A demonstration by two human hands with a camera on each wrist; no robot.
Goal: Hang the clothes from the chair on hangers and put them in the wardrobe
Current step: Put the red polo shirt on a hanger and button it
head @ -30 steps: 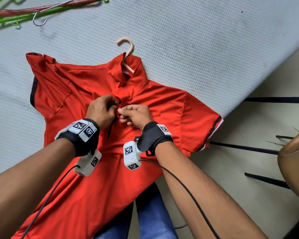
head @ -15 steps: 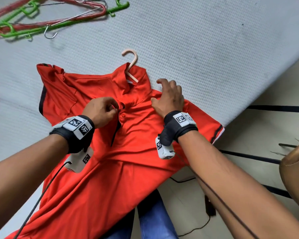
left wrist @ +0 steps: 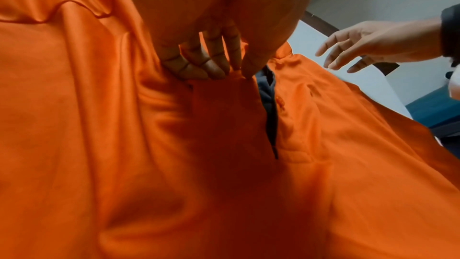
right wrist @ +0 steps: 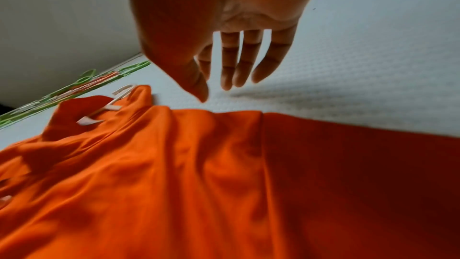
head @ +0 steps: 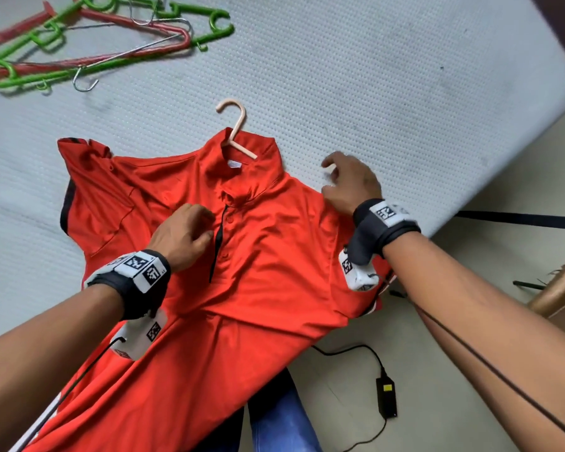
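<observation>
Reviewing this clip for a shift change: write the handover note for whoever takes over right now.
Left hand: fingers pressing the red polo shirt beside its placket.
Right hand: open above the shirt's shoulder, holding nothing.
Shirt lies flat on the mattress, pink hanger inside, hook out of the collar.
Spare hangers lie at the mattress's far left.
Done: hanger is in.
Left: lift by the hook, carry to the wardrobe, not in view.
</observation>
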